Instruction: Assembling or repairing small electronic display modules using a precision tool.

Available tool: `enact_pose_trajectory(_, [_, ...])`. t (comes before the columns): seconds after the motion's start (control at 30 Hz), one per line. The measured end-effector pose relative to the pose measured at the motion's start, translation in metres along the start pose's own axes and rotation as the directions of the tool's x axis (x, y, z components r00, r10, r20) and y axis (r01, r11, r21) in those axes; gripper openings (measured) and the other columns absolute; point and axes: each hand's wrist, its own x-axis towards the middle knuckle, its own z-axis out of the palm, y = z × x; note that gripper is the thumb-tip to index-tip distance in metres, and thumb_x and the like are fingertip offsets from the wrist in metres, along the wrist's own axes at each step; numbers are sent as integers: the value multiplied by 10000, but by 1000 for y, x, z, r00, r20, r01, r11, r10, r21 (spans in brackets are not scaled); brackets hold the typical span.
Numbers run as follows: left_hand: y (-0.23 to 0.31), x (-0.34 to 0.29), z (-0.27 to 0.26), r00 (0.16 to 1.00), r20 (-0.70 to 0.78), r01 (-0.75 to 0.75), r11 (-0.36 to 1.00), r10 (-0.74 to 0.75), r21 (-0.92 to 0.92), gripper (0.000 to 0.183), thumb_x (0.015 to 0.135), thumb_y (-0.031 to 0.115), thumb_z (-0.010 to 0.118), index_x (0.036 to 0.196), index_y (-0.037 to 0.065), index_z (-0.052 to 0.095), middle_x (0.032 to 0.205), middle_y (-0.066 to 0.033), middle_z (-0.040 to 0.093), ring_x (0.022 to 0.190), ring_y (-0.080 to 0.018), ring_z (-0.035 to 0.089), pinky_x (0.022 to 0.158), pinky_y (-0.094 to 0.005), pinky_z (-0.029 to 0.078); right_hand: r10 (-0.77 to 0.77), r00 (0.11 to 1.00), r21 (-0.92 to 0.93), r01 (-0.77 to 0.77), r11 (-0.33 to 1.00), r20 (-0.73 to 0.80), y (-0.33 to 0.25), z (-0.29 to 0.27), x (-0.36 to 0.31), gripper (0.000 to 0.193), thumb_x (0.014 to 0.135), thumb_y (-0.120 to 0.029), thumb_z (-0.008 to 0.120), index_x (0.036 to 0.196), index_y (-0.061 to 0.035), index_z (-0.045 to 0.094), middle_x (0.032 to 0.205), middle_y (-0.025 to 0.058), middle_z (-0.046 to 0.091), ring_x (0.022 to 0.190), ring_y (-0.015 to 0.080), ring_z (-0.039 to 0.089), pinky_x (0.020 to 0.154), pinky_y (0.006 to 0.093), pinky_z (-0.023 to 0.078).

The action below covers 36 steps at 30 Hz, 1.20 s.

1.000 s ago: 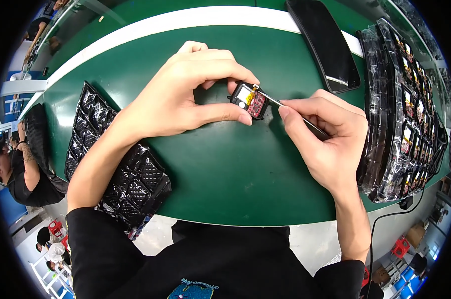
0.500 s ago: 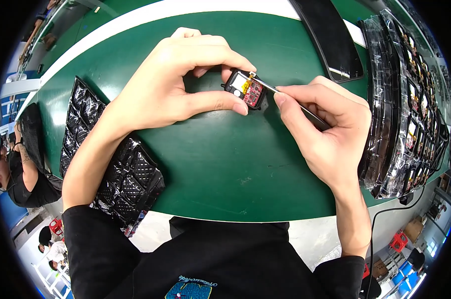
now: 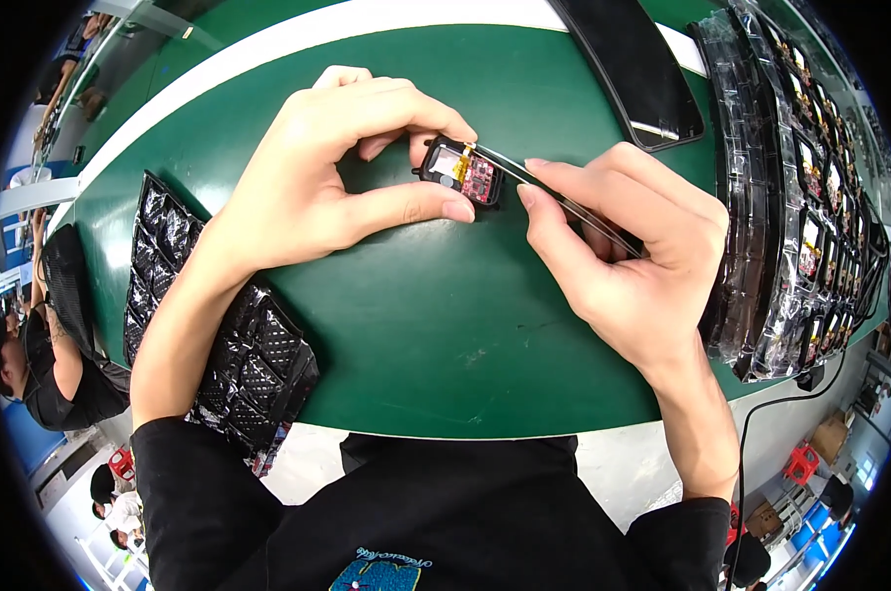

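Between thumb and forefinger, my left hand (image 3: 337, 172) grips a small black electronic device (image 3: 449, 185) by its edges. Its housing lies open, showing a red circuit board (image 3: 479, 177), a silvery rectangular part and yellow tape. My right hand (image 3: 633, 236) pinches metal tweezers (image 3: 564, 202) from the right. The tweezer tips reach the top edge of the device near my left fingertip; whether they clasp anything there is too small to tell. Both hands are held over the green tabletop (image 3: 436, 325).
At the right stand stacked clear-and-black trays (image 3: 805, 197) full of similar open devices, with black cables beside them. A dark flat screen-like panel (image 3: 633, 69) lies at the back right. Black quilted plastic packaging (image 3: 254, 345) lies under my left forearm. Another person (image 3: 57, 364) sits at the far left.
Both hands and the device have shifted slightly left in view. The tweezers now show two spread prongs, where they looked like one before, with the tips still at the device's top edge.
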Motion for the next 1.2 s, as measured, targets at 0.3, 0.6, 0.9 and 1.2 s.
enact_pose_trajectory(0.3, [-4, 1, -2, 999, 16, -33, 999, 33, 0, 540, 738, 246, 995, 1226, 87, 826, 932, 3, 719, 748, -149, 467, 860, -318, 413, -47, 999, -30, 47, 998, -4, 2, 3, 0, 178, 876, 65, 860, 1048, 20, 864, 719, 8, 659, 553, 43, 508, 516, 229, 351])
enact_pose_trajectory(0.6, [-9, 1, -8, 995, 96, -7, 994, 18, -111, 561, 732, 264, 999, 1244, 97, 840, 1046, 6, 786, 835, -159, 501, 864, -332, 398, 162, 985, 186, -170, 968, 59, 0, -2, -1, 82, 874, 42, 847, 955, 30, 839, 659, 32, 638, 537, 54, 505, 501, 258, 347])
enact_pose_trajectory(0.9, [-7, 0, -8, 991, 136, 0, 999, 7, -49, 541, 739, 254, 996, 1240, 121, 841, 1050, 14, 775, 870, -153, 530, 861, -334, 393, 205, 966, 114, -224, 968, 156, -6, -6, 0, 114, 939, 44, 830, 1049, 40, 860, 747, -16, 656, 623, -1, 505, 546, 205, 319])
enact_pose_trajectory(1.2, [-3, 4, -5, 988, 107, -108, 994, 110, -26, 482, 764, 286, 986, 1181, 104, 825, 1025, 11, 786, 858, -179, 573, 853, -338, 417, 175, 979, 134, -188, 973, 107, -4, -2, 1, 79, 900, 38, 832, 977, 33, 848, 693, 10, 644, 567, 31, 506, 512, 241, 331])
